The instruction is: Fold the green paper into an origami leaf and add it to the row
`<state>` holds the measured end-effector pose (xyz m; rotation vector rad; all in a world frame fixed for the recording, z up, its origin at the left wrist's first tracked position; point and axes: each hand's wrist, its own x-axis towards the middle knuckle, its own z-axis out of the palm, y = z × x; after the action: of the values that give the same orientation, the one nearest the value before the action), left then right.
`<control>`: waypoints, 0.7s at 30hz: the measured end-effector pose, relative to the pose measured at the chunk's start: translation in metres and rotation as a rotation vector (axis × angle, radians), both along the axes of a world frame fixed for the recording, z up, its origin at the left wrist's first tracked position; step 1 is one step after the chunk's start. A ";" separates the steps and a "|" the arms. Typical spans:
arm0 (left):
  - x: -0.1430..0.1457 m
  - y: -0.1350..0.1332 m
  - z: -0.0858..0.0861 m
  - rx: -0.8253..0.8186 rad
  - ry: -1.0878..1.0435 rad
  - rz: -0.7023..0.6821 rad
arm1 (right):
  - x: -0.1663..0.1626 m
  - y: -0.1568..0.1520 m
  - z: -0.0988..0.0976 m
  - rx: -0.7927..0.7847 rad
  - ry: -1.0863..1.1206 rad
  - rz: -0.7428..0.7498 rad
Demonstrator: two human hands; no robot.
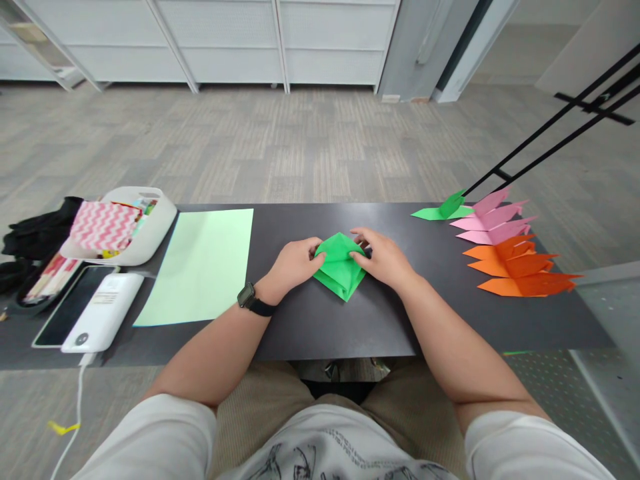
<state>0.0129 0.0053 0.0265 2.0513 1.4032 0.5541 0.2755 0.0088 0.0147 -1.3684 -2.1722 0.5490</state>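
Note:
A green folded origami paper (343, 263) lies at the middle of the dark table, diamond-shaped with one corner towards me. My left hand (299, 260) pinches its left corner, thumb on top and the other fingers partly hidden beneath. At the right corner, my right hand (377, 253) grips the paper with the thumb on its upper face; the index finger stretches along the far side. Folded layers show between the two thumbs, with a small opening in the lower half.
Finished origami cranes stand in a row at the right: one green (450, 208), several pink (495, 219) and several orange (520, 270). Left of my hands lies a pale green sheet (205, 263). Beyond it are a white basket (155, 233), a phone (65, 310) and a white power bank (103, 313) with a cable.

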 end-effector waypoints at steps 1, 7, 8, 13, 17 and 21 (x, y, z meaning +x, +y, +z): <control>0.000 0.000 0.000 -0.006 -0.012 0.002 | -0.001 -0.001 0.001 0.042 0.023 -0.009; 0.000 0.000 -0.002 0.018 0.015 0.005 | -0.007 -0.016 0.027 0.336 0.032 0.005; 0.001 0.000 -0.002 0.018 0.012 0.005 | -0.009 -0.020 0.032 0.325 0.006 0.055; 0.003 -0.003 0.001 0.021 0.010 0.037 | -0.020 -0.037 0.043 0.197 -0.166 0.322; 0.006 -0.006 0.005 0.021 0.020 0.063 | -0.023 -0.038 0.039 0.139 -0.278 0.331; 0.009 -0.008 0.006 0.019 0.040 0.060 | -0.022 -0.035 0.035 0.097 -0.329 0.303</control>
<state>0.0215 -0.0022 0.0330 2.0516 1.4924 0.5563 0.2536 -0.0258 0.0494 -1.1490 -2.6598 0.3374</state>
